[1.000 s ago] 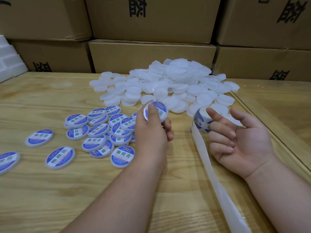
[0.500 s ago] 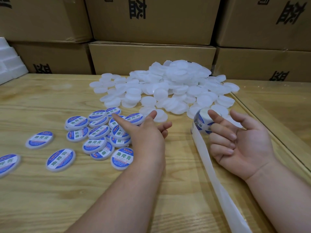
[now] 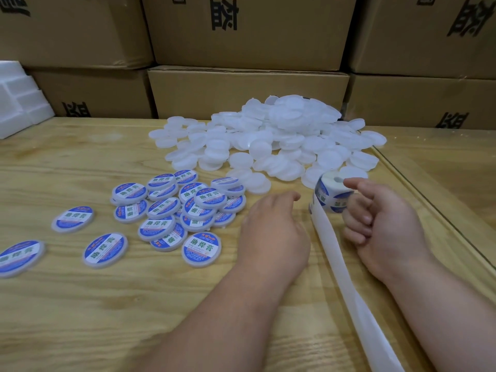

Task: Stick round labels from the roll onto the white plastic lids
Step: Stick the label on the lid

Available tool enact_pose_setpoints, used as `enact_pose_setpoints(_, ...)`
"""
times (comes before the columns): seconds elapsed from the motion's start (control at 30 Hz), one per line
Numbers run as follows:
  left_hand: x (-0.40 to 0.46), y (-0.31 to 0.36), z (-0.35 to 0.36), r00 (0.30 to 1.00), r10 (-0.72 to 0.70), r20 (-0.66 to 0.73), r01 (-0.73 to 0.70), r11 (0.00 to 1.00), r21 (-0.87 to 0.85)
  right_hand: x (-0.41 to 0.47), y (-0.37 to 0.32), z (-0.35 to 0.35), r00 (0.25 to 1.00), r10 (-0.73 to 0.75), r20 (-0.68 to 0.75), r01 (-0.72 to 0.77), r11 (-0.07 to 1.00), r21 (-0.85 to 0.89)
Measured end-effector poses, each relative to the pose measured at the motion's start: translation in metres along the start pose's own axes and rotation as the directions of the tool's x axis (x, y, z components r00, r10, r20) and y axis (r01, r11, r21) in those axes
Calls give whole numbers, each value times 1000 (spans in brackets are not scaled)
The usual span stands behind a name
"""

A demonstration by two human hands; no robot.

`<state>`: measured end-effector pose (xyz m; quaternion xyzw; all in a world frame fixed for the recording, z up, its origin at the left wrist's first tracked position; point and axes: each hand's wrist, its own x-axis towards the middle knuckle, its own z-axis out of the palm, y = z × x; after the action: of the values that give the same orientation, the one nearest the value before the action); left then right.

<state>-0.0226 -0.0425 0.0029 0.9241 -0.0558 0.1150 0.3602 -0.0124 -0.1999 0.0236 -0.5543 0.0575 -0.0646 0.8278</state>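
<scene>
Gripped in the right hand (image 3: pixel 381 226), the label roll (image 3: pixel 328 193) is approached by the empty, relaxed left hand (image 3: pixel 273 226); white lids (image 3: pixel 268 140) are piled beyond.

Two bare forearms come in from the lower edge of the frame, one at the bottom centre and one at the lower right. No sleeve covers them. The left hand (image 3: pixel 271 226) and the right hand (image 3: pixel 386 226) are bare, with short, plain fingernails.

The backing strip (image 3: pixel 346 277) runs off the bottom edge; nearest labelled lid (image 3: pixel 18 257) blurred.
</scene>
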Motion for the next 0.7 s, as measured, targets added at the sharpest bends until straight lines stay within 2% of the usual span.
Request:
enact_pose_setpoints(0.07,1,-2,0,999,-29,36,26,998,58,-4,5,4,991,-136,-21,131,978,-165)
enact_pose_setpoints(0.2,4,-1,5,998,-23,58,14,989,149,-7,11,7,974,-219,54,224,913,-342)
enact_pose_setpoints(0.3,13,0,4,995,100,0,-96,963,254,-5,12,7,973,-223,50,225,895,-386)
enact_pose_setpoints(0.37,23,-4,-4,988,138,-63,-106,924,368,-3,13,5,977,-210,39,208,895,-395)
enact_pose_setpoints(0.43,34,-14,-15,992,98,-75,-50,872,486,-2,13,5,979,-198,43,198,895,-400)
enact_pose_setpoints(0.57,45,-45,-38,994,-102,23,67,786,615,-1,14,4,981,-180,70,193,887,-420)
enact_pose_setpoints(0.7,39,-62,-55,999,-43,12,24,742,670,-1,15,4,982,-175,70,188,887,-422)
